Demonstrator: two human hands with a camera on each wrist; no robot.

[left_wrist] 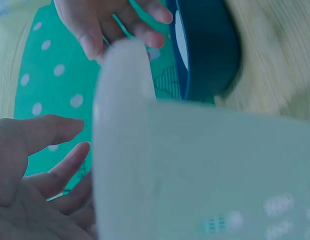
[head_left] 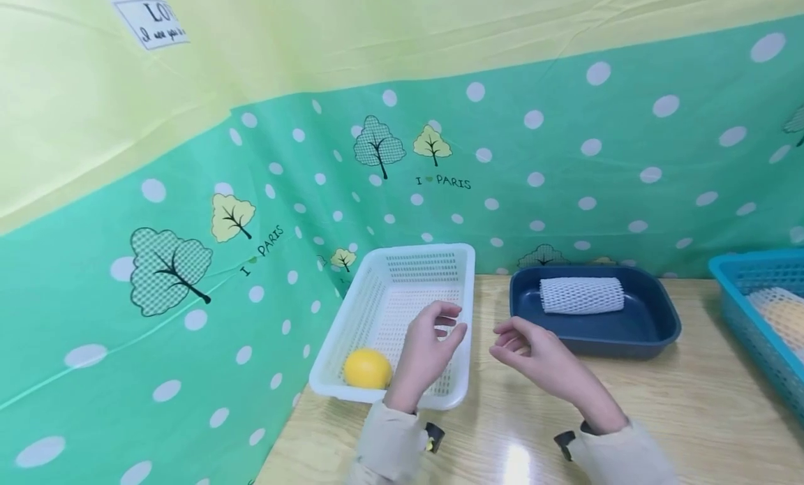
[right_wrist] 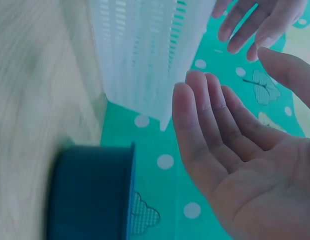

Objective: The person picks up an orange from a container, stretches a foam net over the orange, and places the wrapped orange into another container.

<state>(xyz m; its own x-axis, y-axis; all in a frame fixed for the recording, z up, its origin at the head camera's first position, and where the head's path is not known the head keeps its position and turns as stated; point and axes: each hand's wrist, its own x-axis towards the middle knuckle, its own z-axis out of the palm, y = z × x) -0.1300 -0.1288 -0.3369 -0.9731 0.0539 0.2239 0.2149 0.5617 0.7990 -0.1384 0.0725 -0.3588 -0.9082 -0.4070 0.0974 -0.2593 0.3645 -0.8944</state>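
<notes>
My left hand hovers over the right side of a white perforated basket, fingers loosely bent with nothing between them. A round yellow fruit lies in the basket's near left corner. To the right, my right hand hangs in the air near the front left of a dark blue tray, its palm turned inward and bare in the right wrist view. A rolled white foam net sleeve lies in that tray. The two hands face each other across a gap.
At the far right a blue perforated basket holds an orange-yellow item in white foam netting. The wooden table runs under all containers. A green dotted cloth hangs behind and along the left.
</notes>
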